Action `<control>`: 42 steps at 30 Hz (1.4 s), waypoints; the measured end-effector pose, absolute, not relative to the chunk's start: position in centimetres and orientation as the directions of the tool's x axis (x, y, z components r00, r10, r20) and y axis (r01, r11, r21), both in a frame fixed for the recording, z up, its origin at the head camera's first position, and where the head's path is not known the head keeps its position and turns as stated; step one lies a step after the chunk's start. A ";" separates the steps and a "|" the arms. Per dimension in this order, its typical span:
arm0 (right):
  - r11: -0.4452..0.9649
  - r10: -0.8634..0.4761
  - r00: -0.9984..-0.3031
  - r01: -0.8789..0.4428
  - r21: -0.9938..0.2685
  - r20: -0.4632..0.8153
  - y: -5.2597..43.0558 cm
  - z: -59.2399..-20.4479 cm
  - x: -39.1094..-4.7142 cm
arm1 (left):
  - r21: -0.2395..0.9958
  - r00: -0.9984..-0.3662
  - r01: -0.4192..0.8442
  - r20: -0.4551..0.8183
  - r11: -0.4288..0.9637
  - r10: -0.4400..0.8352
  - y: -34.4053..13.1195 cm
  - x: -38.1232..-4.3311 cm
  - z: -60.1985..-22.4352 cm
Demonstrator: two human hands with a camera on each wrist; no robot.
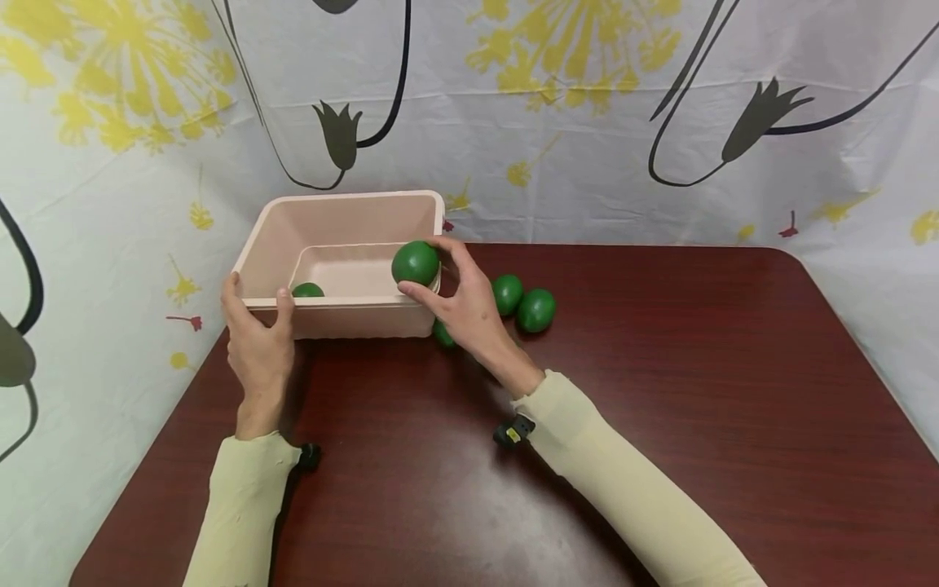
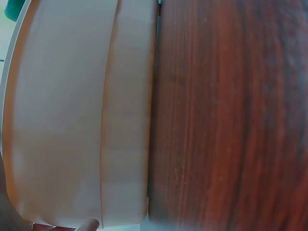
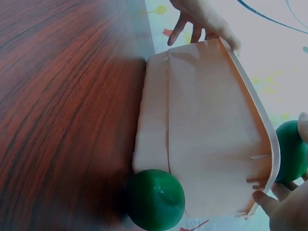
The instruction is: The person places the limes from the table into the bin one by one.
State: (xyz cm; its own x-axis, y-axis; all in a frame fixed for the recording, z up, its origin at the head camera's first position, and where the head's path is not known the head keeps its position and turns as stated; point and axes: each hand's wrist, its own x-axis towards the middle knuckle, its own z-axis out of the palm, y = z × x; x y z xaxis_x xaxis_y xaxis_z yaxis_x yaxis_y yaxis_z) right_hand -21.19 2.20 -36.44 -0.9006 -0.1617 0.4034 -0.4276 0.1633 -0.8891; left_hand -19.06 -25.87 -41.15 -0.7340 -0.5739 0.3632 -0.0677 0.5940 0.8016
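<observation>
A pale pink plastic bin (image 1: 352, 319) stands at the table's back left. My left hand (image 1: 260, 350) grips its left front corner, thumb at the near rim and fingers along the outer end wall. Over the bin's right end, my right hand (image 1: 469, 306) holds a smooth green ball (image 1: 415, 264) between thumb and fingers. Inside the bin, part of another green ball (image 1: 307, 290) shows above the front rim. In the right wrist view, the held ball (image 3: 291, 151) is beyond the rim, and a loose green ball (image 3: 155, 199) sits by the outer wall.
Two green balls (image 1: 536, 311) lie together on the table right of the bin, behind my right hand. The dark red-brown wooden table (image 1: 660, 391) extends to the right. A white cloth (image 1: 557, 187) with yellow and grey plant prints hangs behind the table and along its left side.
</observation>
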 end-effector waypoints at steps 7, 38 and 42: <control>0.247 -0.162 -0.907 -0.418 -0.875 0.388 2.3 -36.7 -21.4 | 0.798 -0.733 -0.070 0.366 0.599 -0.574 -25.7 -19.2 -41.2; 0.218 -0.112 -0.930 -0.366 -0.905 0.349 6.3 -38.6 -21.4 | 0.797 -0.731 -0.062 0.373 0.600 -0.572 -25.9 -19.2 -41.2; 0.233 -0.108 -0.934 -0.356 -0.905 0.340 7.0 -38.8 -21.5 | 0.795 -0.732 -0.063 0.374 0.603 -0.570 -25.9 -19.2 -41.3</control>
State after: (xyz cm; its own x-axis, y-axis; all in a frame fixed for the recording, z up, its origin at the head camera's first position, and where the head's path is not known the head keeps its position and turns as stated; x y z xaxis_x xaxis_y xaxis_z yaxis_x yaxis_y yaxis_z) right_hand -21.52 7.01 -38.82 -0.9343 -0.1077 0.3397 -0.3559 0.2333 -0.9049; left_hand -19.24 -25.89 -41.25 -0.7316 -0.5700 0.3740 -0.0630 0.6028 0.7954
